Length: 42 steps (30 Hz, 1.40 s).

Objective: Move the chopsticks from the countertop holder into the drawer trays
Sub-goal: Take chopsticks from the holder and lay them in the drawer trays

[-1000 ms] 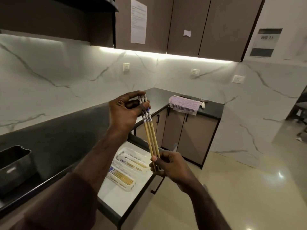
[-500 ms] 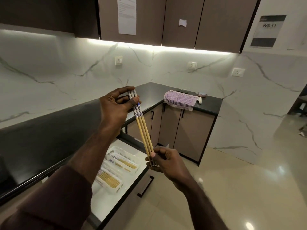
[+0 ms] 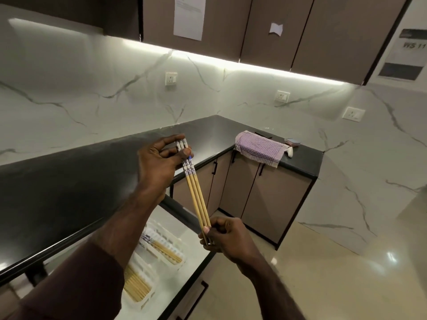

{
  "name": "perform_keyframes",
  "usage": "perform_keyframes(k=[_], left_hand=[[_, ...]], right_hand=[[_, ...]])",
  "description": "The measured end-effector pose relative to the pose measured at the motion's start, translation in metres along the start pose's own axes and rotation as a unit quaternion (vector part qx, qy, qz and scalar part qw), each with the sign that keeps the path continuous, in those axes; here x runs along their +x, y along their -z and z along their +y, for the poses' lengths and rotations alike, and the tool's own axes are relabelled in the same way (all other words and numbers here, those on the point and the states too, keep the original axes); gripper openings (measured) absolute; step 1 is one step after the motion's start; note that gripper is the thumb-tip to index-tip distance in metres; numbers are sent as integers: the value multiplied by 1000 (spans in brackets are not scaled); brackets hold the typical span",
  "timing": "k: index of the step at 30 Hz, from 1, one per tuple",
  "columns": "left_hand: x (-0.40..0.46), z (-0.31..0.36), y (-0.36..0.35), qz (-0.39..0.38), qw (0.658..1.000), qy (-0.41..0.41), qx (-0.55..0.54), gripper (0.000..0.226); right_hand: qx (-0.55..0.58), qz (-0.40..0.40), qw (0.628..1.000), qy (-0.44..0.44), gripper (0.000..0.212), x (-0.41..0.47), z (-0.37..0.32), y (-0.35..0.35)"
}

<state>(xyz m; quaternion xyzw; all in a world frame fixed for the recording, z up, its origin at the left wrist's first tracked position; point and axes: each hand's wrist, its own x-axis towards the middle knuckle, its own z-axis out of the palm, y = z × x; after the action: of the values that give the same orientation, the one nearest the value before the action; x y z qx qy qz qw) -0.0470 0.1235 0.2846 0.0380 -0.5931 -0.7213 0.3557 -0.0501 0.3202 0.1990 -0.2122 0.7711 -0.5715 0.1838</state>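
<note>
Marble walls and a black countertop (image 3: 69,181) wrap around you here. Your left hand (image 3: 159,162) pinches the patterned tops of the chopsticks (image 3: 196,197) and your right hand (image 3: 227,237) grips their tips, so they hang above the open drawer (image 3: 184,257). Two trays (image 3: 171,249) down there already hold chopsticks.

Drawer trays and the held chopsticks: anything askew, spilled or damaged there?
Nothing stands out. The left hand and right hand hold the chopsticks as one aligned bundle above the open drawer. The two trays hold chopsticks lying lengthwise; none looks spilled outside them, though the left arm hides part.
</note>
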Motion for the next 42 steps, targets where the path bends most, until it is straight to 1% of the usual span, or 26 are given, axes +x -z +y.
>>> perform_keyframes(k=[5, 10, 16, 20, 22, 27, 30, 34, 38, 42], left_hand=[[36, -29, 7, 28, 999, 14, 28, 31], [56, -64, 20, 71, 994, 51, 61, 32], [75, -105, 34, 136, 982, 97, 87, 30], [87, -134, 39, 191, 967, 119, 120, 32], [93, -150, 39, 215, 958, 133, 132, 33], [95, -188, 47, 265, 933, 172, 170, 33], [89, -211, 56, 295, 913, 195, 201, 34], [81, -242, 67, 318, 892, 223, 231, 36], [80, -268, 77, 332, 881, 254, 224, 38], [78, -297, 84, 332, 866, 294, 230, 50]], right_hand=[[4, -25, 999, -36, 11, 52, 8, 1], [13, -69, 994, -80, 11, 96, 29, -3], [18, -136, 983, -124, 19, 156, 65, -13], [24, -198, 970, -142, 12, 198, 90, -12], [21, -226, 963, -148, 13, 217, 102, -8], [-11, -271, 950, -153, 11, 247, 131, -3], [-36, -295, 942, -157, 14, 258, 148, -6], [-64, -311, 932, -176, 12, 264, 169, -13], [-115, -299, 929, -184, 10, 270, 184, -24], [-179, -288, 923, -182, 10, 274, 198, -36]])
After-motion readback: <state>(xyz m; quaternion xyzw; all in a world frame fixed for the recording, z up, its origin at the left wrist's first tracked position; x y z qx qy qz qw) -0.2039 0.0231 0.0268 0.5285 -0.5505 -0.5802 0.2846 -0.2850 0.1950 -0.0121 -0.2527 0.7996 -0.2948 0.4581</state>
